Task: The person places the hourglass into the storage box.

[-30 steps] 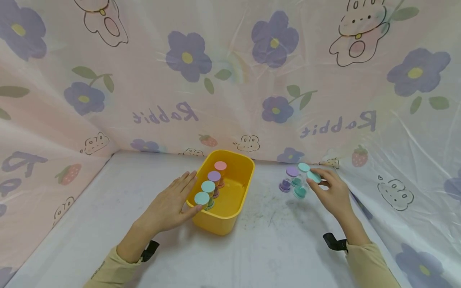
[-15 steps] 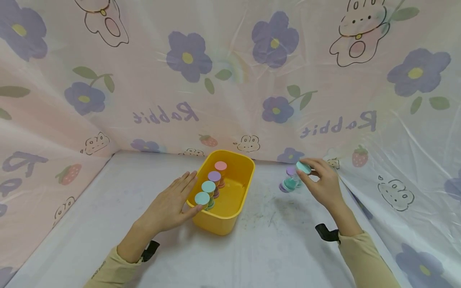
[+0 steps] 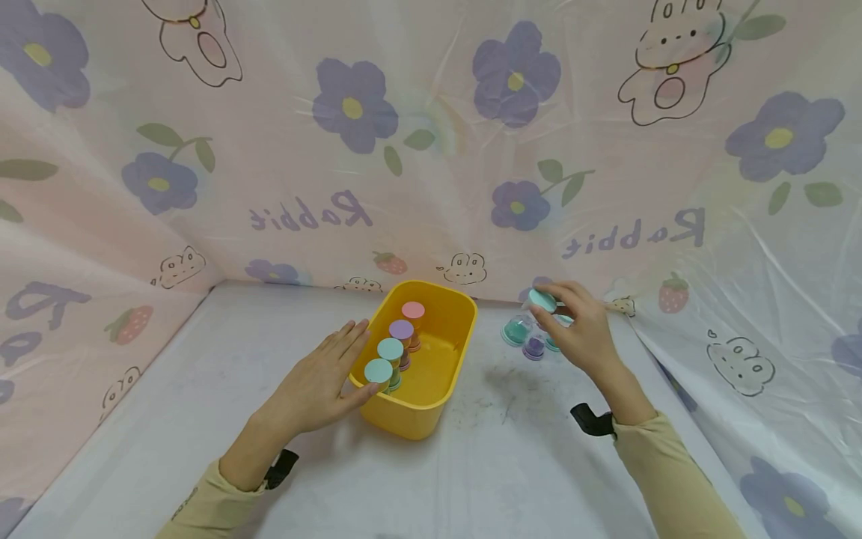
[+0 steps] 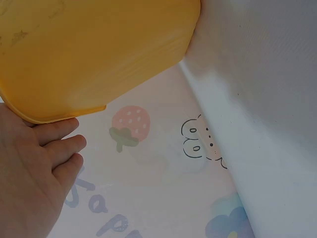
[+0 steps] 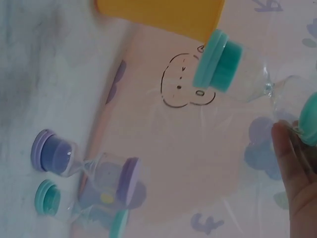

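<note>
Head view: yellow box point(image 3: 404, 425), smooth, round-cornered, on white desk point(image 3: 471, 483), four disc-capped hourglasses point(image 3: 390, 349) in a row inside; left hand point(image 3: 306, 385), fingers straight, at its rim; right hand point(image 3: 578, 333), to the box's right, pinching one teal hourglass point(image 3: 541, 301) by its cap. Left wrist view: curved lip against straight fingers. Right wrist view: clear, waisted bulbs; purple hourglass point(image 5: 88, 165) and second teal hourglass point(image 5: 49, 198) standing.

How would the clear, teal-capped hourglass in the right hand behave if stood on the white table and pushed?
The clear, teal-capped hourglass would probably tip if pushed near the top, being taller than wide. Lying down, it may roll on its round caps. Its narrow waist looks the likeliest place to break, though glass or plastic, I can't tell.
</note>
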